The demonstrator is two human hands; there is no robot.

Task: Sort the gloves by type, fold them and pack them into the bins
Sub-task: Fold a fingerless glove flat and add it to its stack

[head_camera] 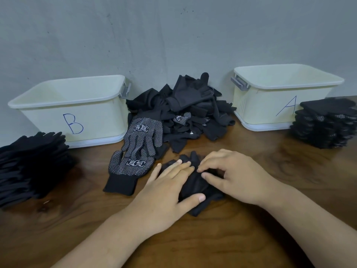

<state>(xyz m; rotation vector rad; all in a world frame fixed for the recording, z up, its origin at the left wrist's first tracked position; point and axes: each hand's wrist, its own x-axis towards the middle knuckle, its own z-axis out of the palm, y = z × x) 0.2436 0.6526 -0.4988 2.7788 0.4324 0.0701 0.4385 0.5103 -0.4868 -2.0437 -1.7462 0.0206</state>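
the left hand's (170, 182) fingers (179, 167) lie straight and flat, pressing down on a plain black glove (195, 184), thumb laid across its near edge. the right hand's (233, 175) fingers are bent, and thumb and fingertips seem to pinch a fold of the same glove, which lies crumpled on the wooden table (212, 238) just in front of the person. just left of it lies a dotted glove (135, 151), palm up, with white printed characters too small to read. behind both, between the bins, sits a loose heap (185, 109) of unsorted black gloves, plain and dotted mixed. the left bin (48, 111) carries a hand-drawn blue "b", the right bin (257, 105) a blue "a". a left stack (29, 163) of plain gloves stands before the first, a right stack (326, 124) of folded dotted ones before the second. i judge sorting and folding roughly half done; packing looks not yet begun, as nothing shows above either rim.
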